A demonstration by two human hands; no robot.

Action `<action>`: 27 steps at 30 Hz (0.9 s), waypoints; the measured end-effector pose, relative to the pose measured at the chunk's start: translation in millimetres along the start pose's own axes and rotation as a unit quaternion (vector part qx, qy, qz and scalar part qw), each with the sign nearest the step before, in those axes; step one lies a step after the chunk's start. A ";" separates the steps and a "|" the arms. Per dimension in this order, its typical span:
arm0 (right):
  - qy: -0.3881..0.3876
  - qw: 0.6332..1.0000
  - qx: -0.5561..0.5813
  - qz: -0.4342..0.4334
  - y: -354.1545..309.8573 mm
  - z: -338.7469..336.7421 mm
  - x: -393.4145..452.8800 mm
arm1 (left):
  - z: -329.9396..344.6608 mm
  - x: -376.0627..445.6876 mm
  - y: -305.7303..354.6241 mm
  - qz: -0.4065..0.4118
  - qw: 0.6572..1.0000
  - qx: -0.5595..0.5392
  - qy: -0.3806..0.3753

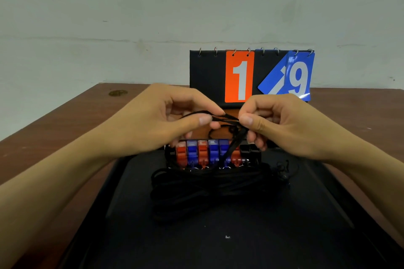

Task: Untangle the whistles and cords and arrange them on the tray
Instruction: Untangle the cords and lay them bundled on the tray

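Hands: left hand [168, 113] and right hand [273, 122] both pinch knotted cord [227, 119] above far tray [218, 242] edge. Whistles [209, 153] rowed there, cord bundle [209, 190] beside. Risk: hard pull tightens knot, drags row.

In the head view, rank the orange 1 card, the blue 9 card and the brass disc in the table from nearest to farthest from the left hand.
From the left hand:
1. Orange 1 card, just beyond and to the right of the fingertips, on the scoreboard.
2. Brass disc, off to the left, set in the table top.
3. Blue 9 card, farthest, at the scoreboard's right end, past the right hand.
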State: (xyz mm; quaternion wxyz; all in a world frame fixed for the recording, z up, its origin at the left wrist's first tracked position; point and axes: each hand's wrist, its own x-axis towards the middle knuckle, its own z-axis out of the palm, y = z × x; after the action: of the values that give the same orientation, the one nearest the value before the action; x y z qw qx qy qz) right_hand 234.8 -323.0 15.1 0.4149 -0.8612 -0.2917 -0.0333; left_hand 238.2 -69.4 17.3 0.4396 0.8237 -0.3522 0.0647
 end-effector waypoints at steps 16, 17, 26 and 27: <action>0.007 0.984 -0.173 0.035 11.7 -12.9 -1.1 | -19.4 3.7 -5.4 -0.056 0.997 -0.043 0.037; 0.034 0.985 -0.165 0.038 11.5 -15.1 -0.8 | -19.1 4.3 -6.5 -0.064 0.995 -0.057 0.043; 0.121 0.982 -0.137 0.048 12.8 -11.1 0.7 | -21.5 2.7 -10.3 -0.060 0.989 -0.132 -0.022; 0.130 0.980 -0.139 0.049 13.6 -10.0 1.2 | -22.0 1.8 -9.9 -0.049 0.986 -0.154 -0.036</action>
State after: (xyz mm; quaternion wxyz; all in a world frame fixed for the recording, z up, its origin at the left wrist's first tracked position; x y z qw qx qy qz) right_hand 244.9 -336.4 12.5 0.3266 -0.9120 -0.1853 -0.1649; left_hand 250.3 -49.8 24.7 0.5505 0.7646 -0.3326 -0.0417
